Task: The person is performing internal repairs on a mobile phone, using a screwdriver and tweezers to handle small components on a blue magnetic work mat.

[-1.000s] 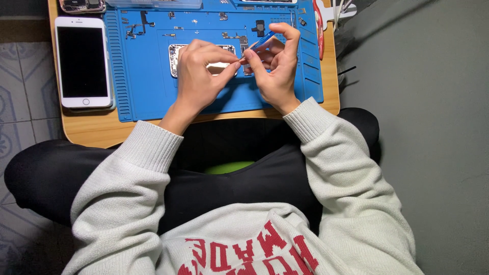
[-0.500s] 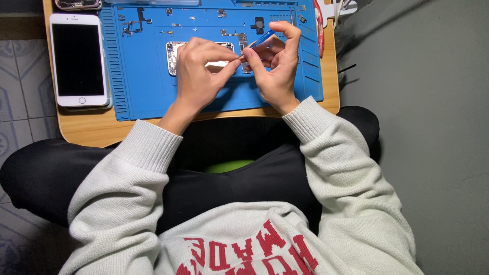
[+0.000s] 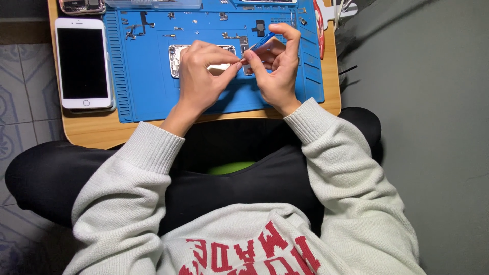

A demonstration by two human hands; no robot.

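The left hand [image 3: 201, 76] hides most of the opened phone [image 3: 175, 56] on the mat [image 3: 147, 91], the loose parts [image 3: 137, 30] at its 11 o'clock are too small to tell, and the top edge cuts off a second opened phone [image 3: 80, 6] and a clear tray [image 3: 153, 4].

Two bare hands over a flat blue rubber mat [image 3: 147, 97] on a small wooden table [image 3: 91, 130], left hand [image 3: 201, 76] pinching a thin tool, right hand [image 3: 275, 66] holding a blue-handled tool [image 3: 262, 40], opened silver phone body [image 3: 175, 53] underneath, white phone with black screen [image 3: 83, 63] beside the mat
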